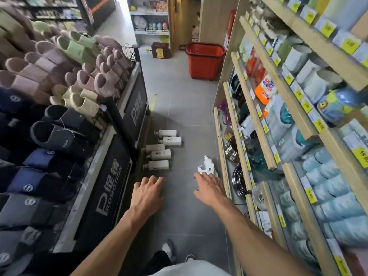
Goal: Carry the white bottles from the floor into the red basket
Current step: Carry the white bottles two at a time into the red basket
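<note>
- Working from the head view, our only camera: our right hand (pixel 209 186) carried the held bottles (pixel 208 166), seemingly two, with their pump necks pinched between the fingers.
- Our left hand (pixel 148 188) hung with fingers loosely spread, gripping nothing.
- Five floor bottles (pixel 159 149) lay on their sides beside the slipper rack (pixel 127 116).
- We judged the carry under way. The red basket (pixel 205 60) stood well apart up the aisle, so the next move called for walking there and unloading.
</note>
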Action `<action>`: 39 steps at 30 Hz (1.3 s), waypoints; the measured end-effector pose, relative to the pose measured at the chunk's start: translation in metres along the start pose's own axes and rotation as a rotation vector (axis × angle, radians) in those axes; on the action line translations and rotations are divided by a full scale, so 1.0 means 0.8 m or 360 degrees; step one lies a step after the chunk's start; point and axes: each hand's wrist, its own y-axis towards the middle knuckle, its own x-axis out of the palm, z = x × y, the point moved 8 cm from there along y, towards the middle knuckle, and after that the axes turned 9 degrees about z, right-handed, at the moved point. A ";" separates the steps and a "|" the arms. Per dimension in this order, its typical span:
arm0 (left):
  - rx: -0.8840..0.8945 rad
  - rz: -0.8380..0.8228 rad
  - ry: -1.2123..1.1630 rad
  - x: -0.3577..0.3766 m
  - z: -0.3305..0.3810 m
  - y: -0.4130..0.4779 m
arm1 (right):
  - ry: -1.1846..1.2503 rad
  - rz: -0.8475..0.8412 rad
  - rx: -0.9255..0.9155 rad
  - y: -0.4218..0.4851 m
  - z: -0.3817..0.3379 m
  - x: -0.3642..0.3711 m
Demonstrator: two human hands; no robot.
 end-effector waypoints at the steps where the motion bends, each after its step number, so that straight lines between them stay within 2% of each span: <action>1: -0.0007 -0.0004 -0.0009 0.001 -0.005 0.012 | -0.0006 -0.0008 0.0001 0.013 0.000 0.000; 16: 0.0125 -0.0046 0.0027 -0.007 -0.084 0.184 | -0.0051 -0.0008 0.0202 0.164 0.000 -0.029; 31: 0.0135 -0.0244 0.0147 0.029 -0.078 0.403 | 0.0061 -0.0078 0.0335 0.328 0.100 -0.024; 39: 0.0048 -0.0214 0.0152 0.021 -0.077 0.523 | 0.0092 -0.0134 0.0303 0.442 0.143 -0.037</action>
